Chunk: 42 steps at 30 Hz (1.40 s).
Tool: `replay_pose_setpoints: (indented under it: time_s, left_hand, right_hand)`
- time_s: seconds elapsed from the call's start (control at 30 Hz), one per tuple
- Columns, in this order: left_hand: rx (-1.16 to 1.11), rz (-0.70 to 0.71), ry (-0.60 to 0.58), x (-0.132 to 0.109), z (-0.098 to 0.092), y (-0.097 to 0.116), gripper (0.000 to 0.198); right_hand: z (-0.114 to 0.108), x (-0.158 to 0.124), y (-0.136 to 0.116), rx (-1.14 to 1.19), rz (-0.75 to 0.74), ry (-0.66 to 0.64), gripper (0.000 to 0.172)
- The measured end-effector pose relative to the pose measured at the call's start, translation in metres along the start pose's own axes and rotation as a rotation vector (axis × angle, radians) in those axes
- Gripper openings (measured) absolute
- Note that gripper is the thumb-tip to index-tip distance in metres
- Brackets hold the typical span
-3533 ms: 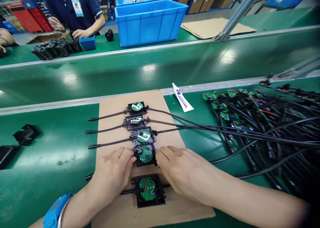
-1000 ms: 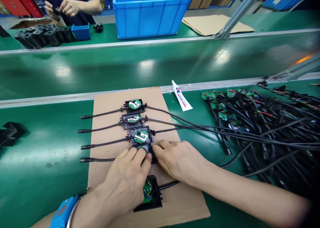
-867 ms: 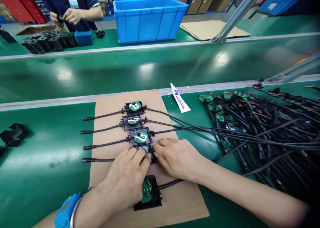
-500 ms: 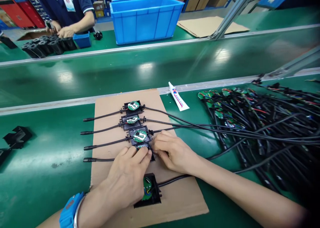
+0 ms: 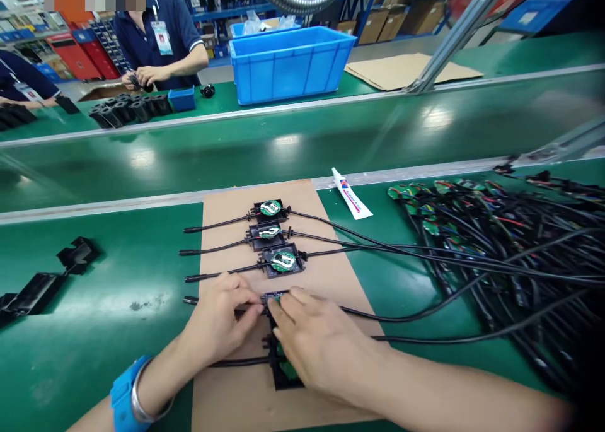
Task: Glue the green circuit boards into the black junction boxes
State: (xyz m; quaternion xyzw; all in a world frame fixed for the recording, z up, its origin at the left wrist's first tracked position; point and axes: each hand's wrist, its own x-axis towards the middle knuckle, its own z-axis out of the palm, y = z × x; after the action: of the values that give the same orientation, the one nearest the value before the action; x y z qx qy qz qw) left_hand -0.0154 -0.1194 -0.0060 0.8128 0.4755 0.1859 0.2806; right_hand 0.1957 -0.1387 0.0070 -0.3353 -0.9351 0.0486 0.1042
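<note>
My left hand (image 5: 220, 318) pinches a black cable (image 5: 191, 300) where it enters the left side of a small black plastic case (image 5: 270, 295). Over that case lies my right hand (image 5: 324, 340), its fingers pressing on the top and hiding most of it. Nearer me, partly under the right hand, is another open case (image 5: 278, 381) with a green circuit board. Farther off, three open cases sit in a column, the closest holding a round green board (image 5: 283, 262) with white paste on it. Cables leave them on both sides. All rest on a cardboard sheet (image 5: 236, 400).
A white tube (image 5: 352, 195) lies beyond the cardboard. Right is a heap of cabled boards (image 5: 472, 243); left are black plastic shells (image 5: 40, 292). Across the green line, a person (image 5: 165, 47) handles a part beside black cylinders (image 5: 127, 109) and a blue crate (image 5: 293, 66).
My right hand has moved from the case's right side onto its top. My left hand has shifted to the cable on the left. The worked case now sits nearer me, apart from the column.
</note>
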Motion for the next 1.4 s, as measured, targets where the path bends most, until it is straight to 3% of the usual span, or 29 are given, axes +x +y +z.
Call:
replay_pose_setpoints:
  time_s: [0.13, 0.27, 0.33, 0.43, 0.5, 0.63, 0.77, 0.93, 1.1, 1.27, 1.4]
  left_hand:
    - [0.010, 0.023, -0.044, -0.002, 0.011, 0.001, 0.017]
    - [0.020, 0.040, -0.058, -0.005, 0.011, 0.004, 0.021]
    - [-0.002, 0.041, -0.061, -0.001, 0.006, 0.002, 0.018]
    - [0.086, 0.048, 0.057, 0.015, -0.001, -0.006, 0.016]
    - [0.219, 0.045, 0.134, 0.027, -0.003, -0.012, 0.017]
    - [0.269, 0.057, 0.105, 0.036, -0.005, -0.018, 0.007]
    - [0.155, 0.043, 0.122, 0.028, -0.012, -0.007, 0.016]
    - [0.142, 0.047, 0.094, 0.030, -0.011, 0.006, 0.021]
    - [0.206, 0.016, 0.041, 0.042, -0.001, 0.004, 0.024]
    - [0.196, -0.008, 0.010, 0.044, -0.001, 0.001, 0.023]
    - [0.165, -0.031, 0.007, 0.047, -0.006, 0.001, 0.021]
  right_hand:
    - [0.016, 0.006, -0.018, -0.149, -0.108, -0.036, 0.029]
    - [0.009, 0.004, -0.015, -0.101, -0.100, -0.087, 0.037]
    - [-0.003, 0.002, 0.001, 0.057, -0.066, -0.110, 0.038]
    - [-0.017, 0.000, 0.043, 0.229, 0.071, 0.039, 0.031]
    - [-0.016, 0.000, 0.075, 0.188, 0.179, 0.145, 0.027]
    - [0.002, -0.003, 0.110, 0.183, 0.223, 0.139, 0.015]
    - [-0.004, -0.013, 0.096, 0.274, 0.198, 0.166, 0.018]
    - [-0.030, -0.011, 0.073, 0.126, 0.145, 0.085, 0.025]
    - [-0.028, 0.002, 0.072, 0.009, 0.134, -0.017, 0.021]
    - [-0.027, 0.013, 0.071, 0.055, 0.188, -0.171, 0.008]
    - [-0.029, 0.022, 0.074, 0.115, 0.182, -0.254, 0.024]
